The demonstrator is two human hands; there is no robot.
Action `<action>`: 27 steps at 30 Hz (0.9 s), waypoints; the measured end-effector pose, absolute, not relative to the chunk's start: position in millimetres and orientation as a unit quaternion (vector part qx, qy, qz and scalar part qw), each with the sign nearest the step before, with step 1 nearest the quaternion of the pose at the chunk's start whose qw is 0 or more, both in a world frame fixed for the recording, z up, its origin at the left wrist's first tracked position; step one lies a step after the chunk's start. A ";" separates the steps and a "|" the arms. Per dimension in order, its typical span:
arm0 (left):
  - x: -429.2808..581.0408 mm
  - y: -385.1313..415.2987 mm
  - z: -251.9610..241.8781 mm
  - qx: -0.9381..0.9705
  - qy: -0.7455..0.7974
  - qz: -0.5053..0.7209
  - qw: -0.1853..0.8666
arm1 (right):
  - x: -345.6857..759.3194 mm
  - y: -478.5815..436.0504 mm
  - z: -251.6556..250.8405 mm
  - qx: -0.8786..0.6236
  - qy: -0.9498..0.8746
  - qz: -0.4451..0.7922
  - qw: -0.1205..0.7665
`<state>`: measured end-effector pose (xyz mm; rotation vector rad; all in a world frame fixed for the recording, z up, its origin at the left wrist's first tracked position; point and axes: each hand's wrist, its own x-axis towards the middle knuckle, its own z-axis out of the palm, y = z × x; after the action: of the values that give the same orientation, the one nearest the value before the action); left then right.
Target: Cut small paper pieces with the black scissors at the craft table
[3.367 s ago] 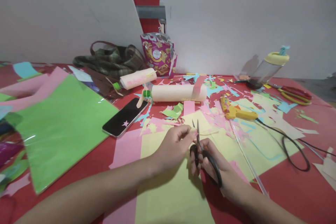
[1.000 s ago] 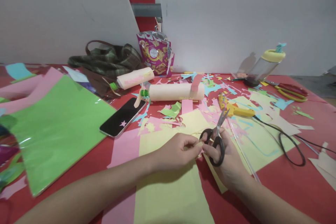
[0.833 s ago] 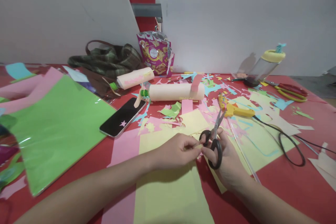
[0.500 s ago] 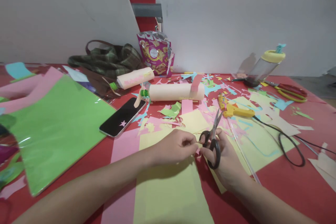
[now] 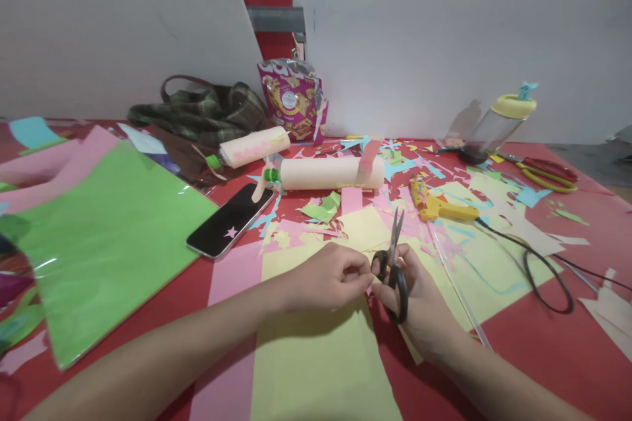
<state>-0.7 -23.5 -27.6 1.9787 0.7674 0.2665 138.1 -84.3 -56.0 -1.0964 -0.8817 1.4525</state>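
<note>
Black-handled scissors in right hand, fingers curled around handles, blades slightly parted, pointing away. Left hand just beside, thumb drawn toward curled fingers; cannot tell whether gripping anything. Yellow paper sheet below; yellow glue gun beyond scissors.

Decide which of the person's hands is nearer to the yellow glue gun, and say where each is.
Right. The right hand, holding scissors, is on the near side of the yellow glue gun, slightly to its left; the left hand is farther off to the left.
</note>
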 end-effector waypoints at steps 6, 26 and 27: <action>-2.4 -22.8 -26.2 0.783 0.342 0.122 0.506 | 137.9 -84.8 -52.5 -0.470 -0.373 0.595 0.535; -1.5 -24.5 -31.3 0.796 0.332 0.088 0.498 | 139.5 -82.5 -58.7 -0.471 -0.364 0.580 0.555; -1.4 -24.3 -31.3 0.798 0.332 0.088 0.496 | 139.5 -82.4 -58.9 -0.472 -0.363 0.579 0.557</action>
<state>-1.4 -24.3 -31.3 1.9329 0.8034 0.2133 139.5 -82.4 -58.9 -1.1146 -0.8571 1.3672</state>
